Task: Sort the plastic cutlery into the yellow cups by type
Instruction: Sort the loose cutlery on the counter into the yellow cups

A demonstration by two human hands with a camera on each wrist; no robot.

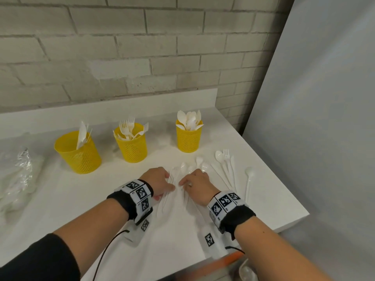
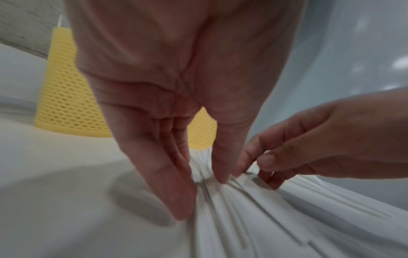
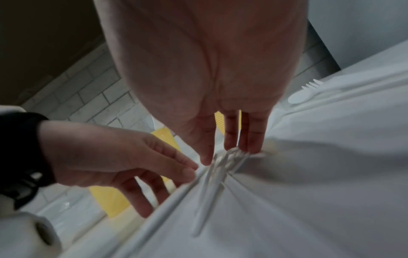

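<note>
Fingers [image 2: 176, 197] of the left hand [image 1: 157, 179] and right hand [image 1: 197, 182] reach straight down, pressing loose white plastic cutlery [image 1: 174, 191] on the white tabletop [image 1: 60, 199], seemingly gathering it, just before the middle yellow mesh cup [image 1: 132, 146]

The head view is evenly and softly lit, with faint shadows on the white matte tabletop [image 1: 60, 199] and wall lines bowing toward the edges. The loose white plastic cutlery [image 1: 225, 165] almost washes out against it. Both wrist views are dimmer and motion-blurred, streaking worst at 6 o'clock; soft glare spots sit at 2 o'clock in the left one.
</note>
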